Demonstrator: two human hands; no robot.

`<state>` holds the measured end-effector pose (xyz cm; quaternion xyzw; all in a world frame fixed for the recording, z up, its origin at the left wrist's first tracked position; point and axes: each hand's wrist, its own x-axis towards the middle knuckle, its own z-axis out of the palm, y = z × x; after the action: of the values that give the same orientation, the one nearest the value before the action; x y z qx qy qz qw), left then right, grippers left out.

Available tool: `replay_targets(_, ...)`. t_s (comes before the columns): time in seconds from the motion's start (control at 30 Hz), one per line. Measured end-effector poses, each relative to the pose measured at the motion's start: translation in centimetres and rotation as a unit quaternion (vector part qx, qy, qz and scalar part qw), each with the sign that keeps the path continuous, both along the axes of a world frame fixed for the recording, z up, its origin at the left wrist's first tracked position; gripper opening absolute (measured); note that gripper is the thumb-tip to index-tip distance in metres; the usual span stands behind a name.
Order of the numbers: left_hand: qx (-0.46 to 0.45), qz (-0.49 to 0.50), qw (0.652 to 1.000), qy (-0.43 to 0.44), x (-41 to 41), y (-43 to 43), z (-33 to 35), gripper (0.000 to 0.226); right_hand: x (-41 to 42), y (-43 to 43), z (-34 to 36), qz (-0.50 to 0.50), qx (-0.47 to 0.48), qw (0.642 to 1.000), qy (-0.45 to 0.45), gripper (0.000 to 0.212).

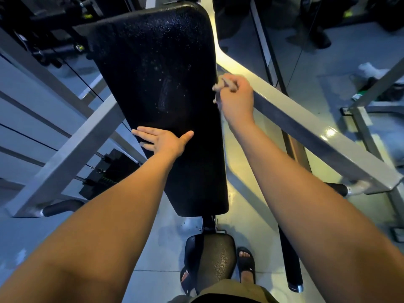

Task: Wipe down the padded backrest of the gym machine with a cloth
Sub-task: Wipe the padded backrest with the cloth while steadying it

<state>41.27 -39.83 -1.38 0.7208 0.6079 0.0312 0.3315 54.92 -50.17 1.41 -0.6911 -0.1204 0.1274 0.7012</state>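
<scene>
The black padded backrest [153, 84] runs from top centre down to the middle of the view, its surface speckled with droplets and pale smudges. My left hand [162, 139] rests flat on the pad's lower left part, fingers straight and spread over its left edge. My right hand [235, 97] is at the pad's right edge, about halfway up, fingers curled round a small bunched brownish cloth [223, 84]. Only a little of the cloth shows past my fingers, touching the pad's edge.
Grey steel frame bars [306, 132] pass close on the right and others [72, 149] on the left. A black weight stack [109, 171] with cables sits lower left. The small black seat pad [212, 259] is below, with my sandalled feet beside it. A black handle [290, 259] hangs at right.
</scene>
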Motion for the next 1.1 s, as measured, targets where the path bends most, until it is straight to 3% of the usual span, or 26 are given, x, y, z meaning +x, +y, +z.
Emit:
replay_targets(0.1,-0.007,-0.039,0.999,0.003,-1.5,0.4,0.4,0.148,0.8,0.7,2.7,-0.002,0.008,0.999,-0.045,0.029)
replay_targets(0.23,-0.007,-0.107,0.994,-0.020,-4.4,2.1,1.1,0.134,-1.5,-0.5,-0.2,0.012,-0.078,0.996,-0.028,0.029)
replay_targets(0.4,0.058,-0.135,0.987,-0.069,-7.1,4.9,3.0,0.068,-3.9,-0.5,-0.5,-0.005,-0.083,0.996,0.009,0.015)
replay_targets(0.47,0.085,-0.150,0.980,-0.098,-8.0,5.8,4.0,0.057,-4.2,-0.1,-0.2,-0.024,-0.091,0.996,0.005,0.010)
replay_targets(0.63,0.119,-0.197,0.961,-0.152,-9.4,7.8,6.8,0.056,-6.2,0.5,1.6,-0.067,-0.085,0.994,-0.011,0.003)
replay_targets(0.83,0.180,-0.232,0.939,-0.181,-9.4,8.9,10.3,0.059,-6.1,0.2,3.7,-0.069,-0.089,0.991,-0.069,0.011)
replay_targets(1.1,0.237,-0.230,0.931,-0.154,-7.5,8.0,13.7,0.075,-2.8,-1.2,5.3,-0.067,-0.087,0.976,-0.187,0.026)
